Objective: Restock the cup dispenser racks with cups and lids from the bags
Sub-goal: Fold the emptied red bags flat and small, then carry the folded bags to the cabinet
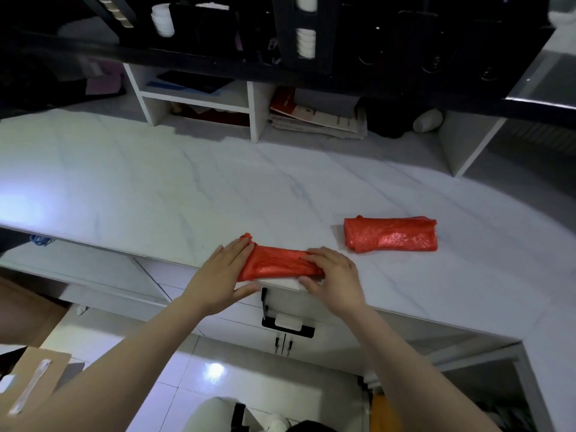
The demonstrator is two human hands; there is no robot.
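Note:
A flattened red plastic bag [279, 263] lies at the front edge of the white marble counter [187, 182]. My left hand [223, 275] presses on its left end with the fingers laid flat. My right hand [332, 275] grips its right end, fingers curled over the plastic. A second red bag [391, 233], folded into a neat roll, rests on the counter to the right, apart from both hands. High at the back, the black dispenser rack [293, 32] holds stacks of white cups [162, 20] and another white stack [306, 42].
Open white cubbies [199, 98] with papers and booklets [314, 116] stand at the counter's back. A black handle [288, 325] hangs on the drawer front below the bag. A cardboard box [34, 378] sits on the floor at lower left.

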